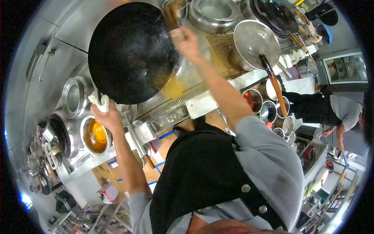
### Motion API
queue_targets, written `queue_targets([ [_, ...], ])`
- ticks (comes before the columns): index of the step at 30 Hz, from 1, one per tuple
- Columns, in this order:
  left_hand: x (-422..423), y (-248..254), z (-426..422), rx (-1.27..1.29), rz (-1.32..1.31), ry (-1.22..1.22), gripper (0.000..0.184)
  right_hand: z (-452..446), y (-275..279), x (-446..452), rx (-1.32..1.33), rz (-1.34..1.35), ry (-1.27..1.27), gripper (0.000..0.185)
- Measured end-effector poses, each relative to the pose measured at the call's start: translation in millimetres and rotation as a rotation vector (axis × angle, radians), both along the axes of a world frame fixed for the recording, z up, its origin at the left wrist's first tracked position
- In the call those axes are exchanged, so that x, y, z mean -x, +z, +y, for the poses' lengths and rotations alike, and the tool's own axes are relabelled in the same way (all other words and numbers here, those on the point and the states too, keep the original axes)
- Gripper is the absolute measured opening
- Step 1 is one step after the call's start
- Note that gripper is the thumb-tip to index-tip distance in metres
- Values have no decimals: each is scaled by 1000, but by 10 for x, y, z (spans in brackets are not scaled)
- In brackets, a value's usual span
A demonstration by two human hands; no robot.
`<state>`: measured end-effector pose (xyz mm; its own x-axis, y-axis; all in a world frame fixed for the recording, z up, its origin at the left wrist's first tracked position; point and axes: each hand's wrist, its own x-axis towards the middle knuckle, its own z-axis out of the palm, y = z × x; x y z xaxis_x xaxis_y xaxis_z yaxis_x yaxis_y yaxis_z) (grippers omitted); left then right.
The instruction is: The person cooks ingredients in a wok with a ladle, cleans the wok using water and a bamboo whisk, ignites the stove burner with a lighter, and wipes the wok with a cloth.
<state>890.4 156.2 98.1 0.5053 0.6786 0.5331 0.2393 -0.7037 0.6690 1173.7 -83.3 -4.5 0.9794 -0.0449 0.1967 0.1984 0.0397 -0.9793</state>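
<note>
A big black wok [128, 54] is tilted up on the stove, its dark inside facing me. My left hand [108, 115] is closed round a white cloth [100, 102] at the wok's lower left edge. Near the upper right rim, my right hand [187, 45] grips a brownish brush-like tool [170, 15], blurred by motion. Yellowish liquid [172, 87] shows as a blur at the wok's lower right edge. Below my left hand is a metal pot [85, 136] with orange-yellow liquid and a ladle-like shape in it.
A metal strainer bowl [255, 41] with a wooden-handled tool [274, 87] across it stands on the right. Lidded pots [214, 15] line the back. Small containers [269, 111] sit at the right. Another person [339, 113] works farther right.
</note>
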Motion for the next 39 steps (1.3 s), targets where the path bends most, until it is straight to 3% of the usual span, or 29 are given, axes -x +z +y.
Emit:
queue_targets([
  [1, 45, 62, -151, -60, -5, -26, 50, 221, 370, 263, 33, 217, 107, 22],
  [2, 82, 116, -312, -123, -15, -55, 50, 530, 248, 399, -91, 135, 125, 11],
  [5, 172, 53, -626, -224, -66, -18, 48, 782, 594, 1433, -63, 87, 474, 17],
  [6, 201, 11, -620, -176, -8, 22, 52, 783, 436, 1757, -105, -35, 671, 29],
  [8, 193, 65, -506, -9, -33, 35, 51, 386, 234, 2284, 39, -212, 808, 56],
  [10, 194, 149, -373, 126, -37, 60, 48, 18, -376, 1879, 386, -318, 1020, 56],
  [11, 212, 0, -188, 139, -81, 142, 48, -214, -571, 1484, 572, -75, 1062, 52],
  [12, 244, 51, -111, 267, -116, 96, 47, -462, -868, 893, 765, -461, 1043, 46],
  [14, 186, 56, -23, 469, -173, 52, 42, -896, -408, 471, 968, -50, 494, 41],
  [16, 220, -128, 37, 622, -212, 85, 36, -1352, 41, 573, 895, -14, 292, 41],
  [20, 64, -1101, 82, 706, -309, 73, 18, -1902, -777, 934, 1387, 183, 369, 41],
  [22, -188, -1103, -373, 837, -394, 65, 20, -2086, -1105, 1082, 1356, 205, 461, 38],
  [24, -375, -1405, -553, 1021, -463, 49, 19, -2077, -962, 1243, 1371, 123, 423, 33],
  [25, -398, -1181, -769, 1053, -405, 35, 21, -2035, -924, 1318, 1379, 81, 418, 31],
  [26, -434, -1271, -781, 1100, -329, 42, 24, -1976, -943, 1377, 1481, 33, 418, 33],
  [28, -290, -982, -902, 1202, 15, 70, 39, -1594, -427, 1726, 1299, -30, 340, 36],
  [29, -119, -1051, -849, 1138, 53, -56, 43, -1378, -255, 1937, 1202, -54, 311, 37],
  [31, 318, -1451, -814, 1130, -108, -123, 43, -889, -622, 2456, 964, -89, 531, 40],
  [32, 655, -1326, -834, 1080, -31, -155, 42, -591, -932, 2714, 822, 222, 877, 38],
  [33, 1017, -1067, -881, 1031, 52, -195, 42, -290, -855, 3103, 702, 212, 1012, 35],
  [34, 1328, -781, -921, 1127, 43, -139, 42, 60, -581, 3371, 765, 512, 1254, 40],
  [35, 1631, -605, -964, 1225, 29, -89, 43, 356, -945, 3771, 498, 644, 1302, 44],
  [37, 2374, -1093, -797, 1075, -88, -125, 43, 901, -1462, 4310, 45, 1108, 1311, 51],
  [38, 2668, -1029, -762, 1140, -86, -79, 44, 1099, -1507, 4449, -155, 1439, 1252, 53],
  [39, 2925, -930, -746, 1207, -80, -42, 45, 1163, -1281, 4546, -357, 1444, 1223, 50],
])
